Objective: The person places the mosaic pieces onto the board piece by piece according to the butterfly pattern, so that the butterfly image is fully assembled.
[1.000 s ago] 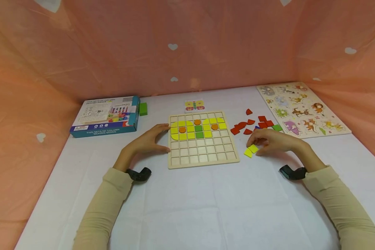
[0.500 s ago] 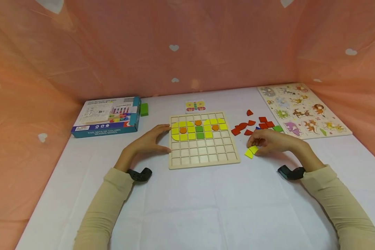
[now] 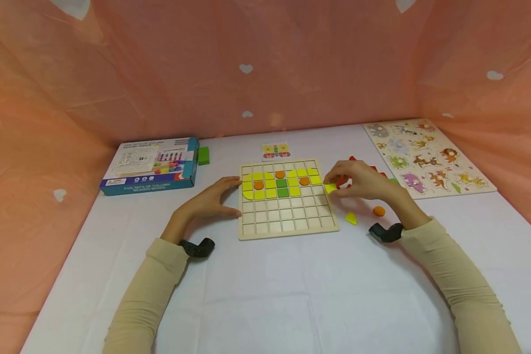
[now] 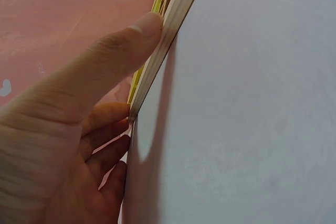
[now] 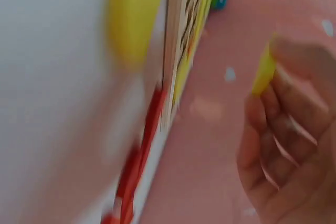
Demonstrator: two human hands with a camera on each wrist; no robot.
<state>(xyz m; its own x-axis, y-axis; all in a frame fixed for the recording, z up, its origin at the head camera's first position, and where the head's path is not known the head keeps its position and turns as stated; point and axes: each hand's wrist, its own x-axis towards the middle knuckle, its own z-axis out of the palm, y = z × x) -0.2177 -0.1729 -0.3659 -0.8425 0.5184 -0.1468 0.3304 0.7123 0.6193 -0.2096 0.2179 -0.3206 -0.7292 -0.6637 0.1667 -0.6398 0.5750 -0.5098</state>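
My right hand (image 3: 363,179) pinches a yellow tile (image 3: 330,188) between thumb and fingers, just off the right edge of a wooden grid board (image 3: 292,215). In the right wrist view that pinched tile (image 5: 265,69) is raised off the table. Yellow, green and orange pieces fill part of the board's upper rows. Against the board's left edge rest the thumb and fingertips of my left hand (image 3: 210,199); the left wrist view shows the thumb (image 4: 144,27) on the wooden side. One yellow piece (image 3: 351,218) with a curved edge and an orange disc (image 3: 379,211) lie right of the board.
Red pieces (image 3: 353,158) lie partly hidden behind my right hand. A picture card (image 3: 276,151) stands beyond the board. At the back right lies an animal puzzle board (image 3: 429,157); at the left are a toy box (image 3: 150,164) and a green block (image 3: 203,155).
My right hand has picked up one of two yellow pieces and carried it left and away from me to the board's edge, uncovering an orange disc. My left hand stays put.
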